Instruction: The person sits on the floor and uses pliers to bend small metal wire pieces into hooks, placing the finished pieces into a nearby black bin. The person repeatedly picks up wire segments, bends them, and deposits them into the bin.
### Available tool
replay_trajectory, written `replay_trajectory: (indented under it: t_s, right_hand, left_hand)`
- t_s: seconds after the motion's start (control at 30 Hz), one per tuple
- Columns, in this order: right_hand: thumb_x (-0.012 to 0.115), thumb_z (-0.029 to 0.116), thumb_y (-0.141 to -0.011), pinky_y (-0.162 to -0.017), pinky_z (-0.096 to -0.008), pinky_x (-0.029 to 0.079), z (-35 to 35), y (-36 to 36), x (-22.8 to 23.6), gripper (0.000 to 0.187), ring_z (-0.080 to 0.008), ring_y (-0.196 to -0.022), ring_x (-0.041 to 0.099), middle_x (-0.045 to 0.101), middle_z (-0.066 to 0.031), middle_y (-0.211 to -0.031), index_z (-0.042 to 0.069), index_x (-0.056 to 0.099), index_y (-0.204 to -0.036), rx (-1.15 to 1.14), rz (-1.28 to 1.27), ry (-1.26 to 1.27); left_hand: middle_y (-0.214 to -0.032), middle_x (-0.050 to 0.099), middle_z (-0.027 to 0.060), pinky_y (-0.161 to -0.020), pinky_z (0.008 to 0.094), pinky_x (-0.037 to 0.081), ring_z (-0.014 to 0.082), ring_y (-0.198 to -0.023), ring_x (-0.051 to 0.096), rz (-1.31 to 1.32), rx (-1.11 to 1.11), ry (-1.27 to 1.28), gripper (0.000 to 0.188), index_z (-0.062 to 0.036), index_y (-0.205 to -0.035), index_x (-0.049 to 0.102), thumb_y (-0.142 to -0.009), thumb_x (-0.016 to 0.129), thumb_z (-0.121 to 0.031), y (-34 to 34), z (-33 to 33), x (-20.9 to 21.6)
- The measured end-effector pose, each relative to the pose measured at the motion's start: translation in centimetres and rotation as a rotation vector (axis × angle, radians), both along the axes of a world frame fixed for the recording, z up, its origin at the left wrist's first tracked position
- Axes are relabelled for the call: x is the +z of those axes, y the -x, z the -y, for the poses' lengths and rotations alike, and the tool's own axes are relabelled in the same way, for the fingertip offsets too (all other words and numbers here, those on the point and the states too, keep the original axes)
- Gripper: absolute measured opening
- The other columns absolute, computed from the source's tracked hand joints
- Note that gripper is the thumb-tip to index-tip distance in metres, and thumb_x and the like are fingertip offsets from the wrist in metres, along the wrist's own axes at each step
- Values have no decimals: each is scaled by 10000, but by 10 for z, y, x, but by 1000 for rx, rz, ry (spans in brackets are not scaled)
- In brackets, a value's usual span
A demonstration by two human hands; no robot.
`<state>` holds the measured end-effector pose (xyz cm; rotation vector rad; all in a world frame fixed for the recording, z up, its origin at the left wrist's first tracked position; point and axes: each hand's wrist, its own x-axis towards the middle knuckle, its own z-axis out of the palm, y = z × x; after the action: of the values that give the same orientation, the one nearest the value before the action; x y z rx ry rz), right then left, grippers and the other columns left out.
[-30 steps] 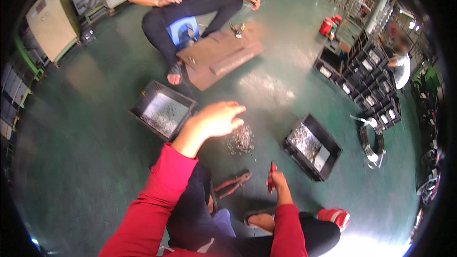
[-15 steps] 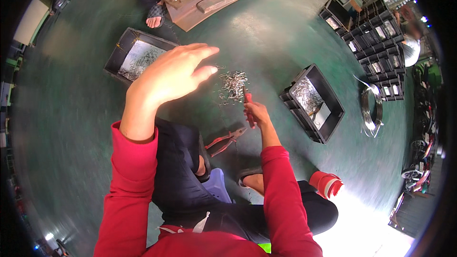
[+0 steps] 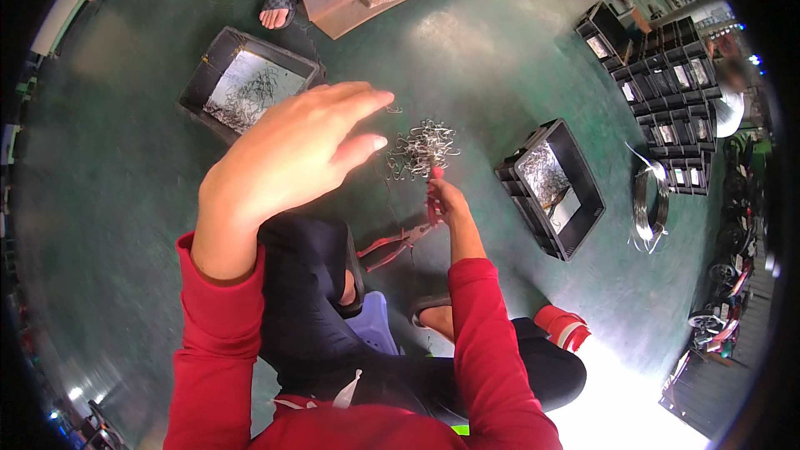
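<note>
My left hand [image 3: 304, 146] is raised in front of me, thumb and fingers apart with nothing gripped. A small bent wire [image 3: 394, 109] shows just beyond its fingertips; whether they touch is unclear. To its right, a loose pile of shiny wire hooks [image 3: 423, 148] lies on the green floor. My right hand [image 3: 448, 200] is closed around a red-handled tool [image 3: 434, 200], apparently pliers, its tip at the pile's near edge and partly hidden. Another pair of red-handled pliers [image 3: 398, 246] rests on the floor nearer my feet.
Black crates holding wire pieces stand at left [image 3: 193, 87] and right [image 3: 583, 229]. A wire coil [image 3: 652, 204] and stacked crates [image 3: 667, 87] are farther right. A red container [image 3: 562, 327] sits by my knee. Ahead are a brown board [image 3: 333, 12] and another person's foot [image 3: 275, 17].
My left hand has come slightly lower and nearer, its thumb and fingers wider apart. My right hand stays by the pile, closed on the red-handled tool. The view has shifted a little.
</note>
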<state>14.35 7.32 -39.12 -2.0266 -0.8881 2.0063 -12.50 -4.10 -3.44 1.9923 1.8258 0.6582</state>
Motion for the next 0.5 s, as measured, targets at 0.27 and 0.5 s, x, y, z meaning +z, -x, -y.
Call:
replay_trajectory:
  t_s: [0.27, 0.5]
  right_hand:
    - [617, 308, -795, -617, -364, 453, 22, -26, 10, 303, -212, -678, 605, 630, -62, -698, 6, 634, -806, 208, 260, -355]
    - [598, 306, -802, -535, -372, 458, -16, 10, -12, 326, -223, -638, 604, 630, -102, -742, -14, 635, -852, 160, 180, -247]
  left_hand:
    - [-1239, 604, 187, -949, 429, 465, 368, -1117, 573, 2, 11, -27, 393, 13, -1232, 570, -909, 608, -206, 2, 6, 0]
    - [-1221, 608, 191, -935, 434, 469, 376, -1100, 578, 9, -6, -34, 388, 22, -1219, 571, -902, 616, -196, 4, 0, -2]
